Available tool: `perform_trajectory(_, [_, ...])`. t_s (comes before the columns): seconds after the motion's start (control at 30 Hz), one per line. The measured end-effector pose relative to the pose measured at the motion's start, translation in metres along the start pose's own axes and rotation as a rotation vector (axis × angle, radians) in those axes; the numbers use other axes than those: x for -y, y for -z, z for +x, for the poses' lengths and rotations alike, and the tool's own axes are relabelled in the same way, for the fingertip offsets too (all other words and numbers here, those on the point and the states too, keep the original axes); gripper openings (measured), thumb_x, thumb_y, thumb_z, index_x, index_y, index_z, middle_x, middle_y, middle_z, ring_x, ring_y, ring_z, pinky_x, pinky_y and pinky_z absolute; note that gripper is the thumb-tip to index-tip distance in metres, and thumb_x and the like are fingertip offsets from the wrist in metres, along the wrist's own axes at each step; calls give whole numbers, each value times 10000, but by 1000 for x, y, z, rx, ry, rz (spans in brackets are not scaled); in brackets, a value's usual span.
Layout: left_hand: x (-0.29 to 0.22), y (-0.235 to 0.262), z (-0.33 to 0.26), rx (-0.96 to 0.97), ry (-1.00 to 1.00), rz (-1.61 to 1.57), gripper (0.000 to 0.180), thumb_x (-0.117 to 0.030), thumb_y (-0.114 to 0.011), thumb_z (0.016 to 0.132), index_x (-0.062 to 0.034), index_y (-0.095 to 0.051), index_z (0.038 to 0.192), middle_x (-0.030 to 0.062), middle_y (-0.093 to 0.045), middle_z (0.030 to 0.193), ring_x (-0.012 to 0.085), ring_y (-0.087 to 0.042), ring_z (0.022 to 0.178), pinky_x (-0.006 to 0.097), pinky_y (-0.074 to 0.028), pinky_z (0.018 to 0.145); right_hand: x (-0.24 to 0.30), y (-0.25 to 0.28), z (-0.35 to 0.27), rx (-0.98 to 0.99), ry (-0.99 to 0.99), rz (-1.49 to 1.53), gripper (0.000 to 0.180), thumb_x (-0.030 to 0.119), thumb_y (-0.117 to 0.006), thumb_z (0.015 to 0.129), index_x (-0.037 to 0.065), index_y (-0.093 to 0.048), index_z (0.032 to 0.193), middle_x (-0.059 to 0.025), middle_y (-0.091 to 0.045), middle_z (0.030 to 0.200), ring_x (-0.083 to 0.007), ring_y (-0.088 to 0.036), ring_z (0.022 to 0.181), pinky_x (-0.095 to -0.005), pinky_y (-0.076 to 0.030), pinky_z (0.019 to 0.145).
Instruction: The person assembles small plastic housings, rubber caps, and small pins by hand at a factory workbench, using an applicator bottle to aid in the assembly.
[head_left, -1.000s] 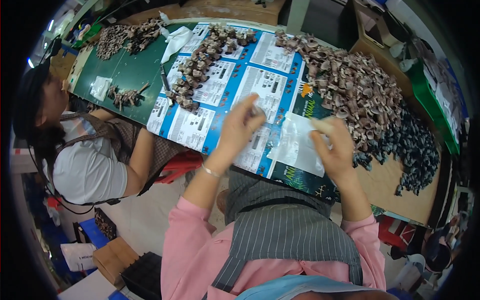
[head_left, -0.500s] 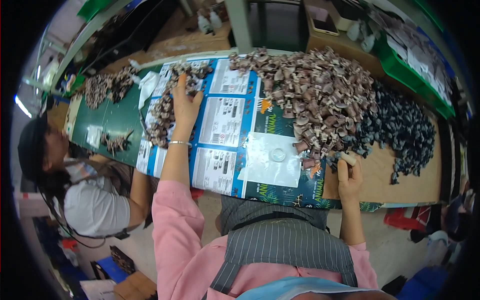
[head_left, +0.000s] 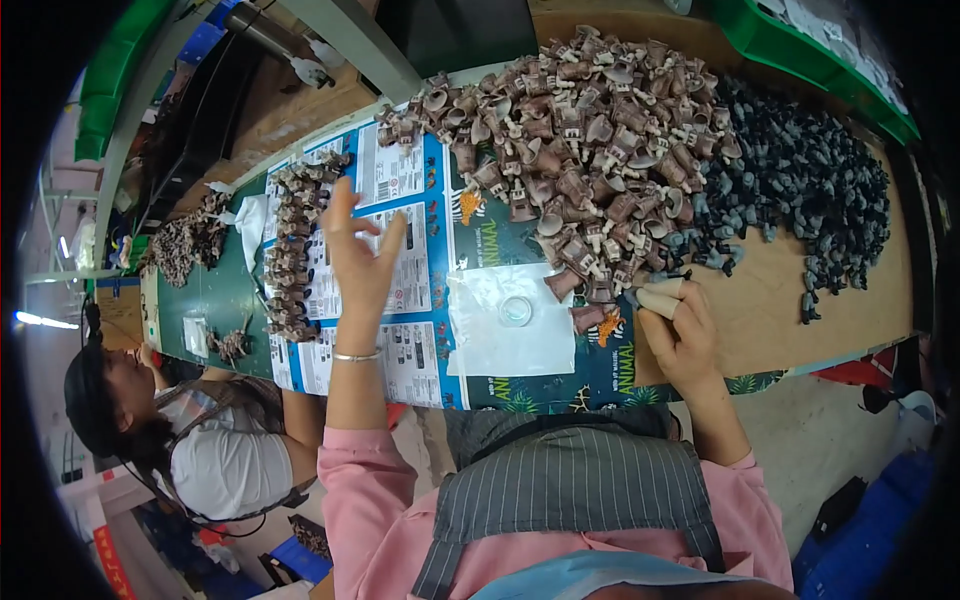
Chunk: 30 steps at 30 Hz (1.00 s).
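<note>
My left hand (head_left: 362,265) hovers over the printed card sheets, fingers spread and nothing in them. To its left stand rows of brown toy pieces (head_left: 290,250) set side by side. My right hand (head_left: 682,335), with pale covers on its fingertips, is closed in a pinch at the near edge of the heaps. A small grey toy part (head_left: 632,296) shows at its fingertips, mostly hidden. Beyond lies a big heap of brown cup-shaped toy parts (head_left: 600,140), with dark grey toy parts (head_left: 800,190) to the right. A small clear round dish (head_left: 516,311) rests on a white sheet (head_left: 480,350).
Printed card sheets (head_left: 390,350) and a green patterned sheet cover much of the table. A bare brown board (head_left: 770,310) lies at right. Far left, more brown pieces (head_left: 190,240) lie near a white cloth (head_left: 251,225). A co-worker (head_left: 220,450) sits at left. Green trays (head_left: 800,60) stand behind.
My left hand has come off the brown pieces and back toward me, fingers spread. Those pieces now show in neater rows. My right hand stays by the heaps, still pinched. The view has shifted.
</note>
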<state>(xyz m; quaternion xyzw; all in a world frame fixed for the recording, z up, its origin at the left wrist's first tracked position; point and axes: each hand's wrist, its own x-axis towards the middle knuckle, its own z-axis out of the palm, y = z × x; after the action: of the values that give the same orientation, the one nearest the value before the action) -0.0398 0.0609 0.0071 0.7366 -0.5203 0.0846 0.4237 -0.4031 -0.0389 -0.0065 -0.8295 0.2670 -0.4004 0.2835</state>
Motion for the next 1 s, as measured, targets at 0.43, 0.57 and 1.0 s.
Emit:
perform_trajectory(0.43, [-35,-66,20,475,-215,-138,704,-93,-755,783,-67,-419,1400,160,-573,1110,320,-568,988,379,-483,853,7,1,-1,-23,58,-154,217,99,-708,741,117,-689,956,-13,-625,969,-215,-592,914,-362,-423,824])
perform_trajectory(0.57, [-46,-58,13,459,-122,-151,685,-84,-747,793,-64,-424,1396,144,-576,1070,299,-588,952,365,-492,822,4,-2,-8,68,29,-295,191,141,-676,763,143,-681,954,24,-604,1015,-186,-544,1047,-442,-348,949])
perform_trajectory(1.0, [-37,-8,-23,543,81,-42,383,-47,-704,809,-48,-620,1182,124,-589,953,256,-588,860,327,-491,688,10,18,-4,277,74,-278,344,106,-678,738,98,-657,1081,-40,-582,1093,-237,-543,1018,-372,-403,855])
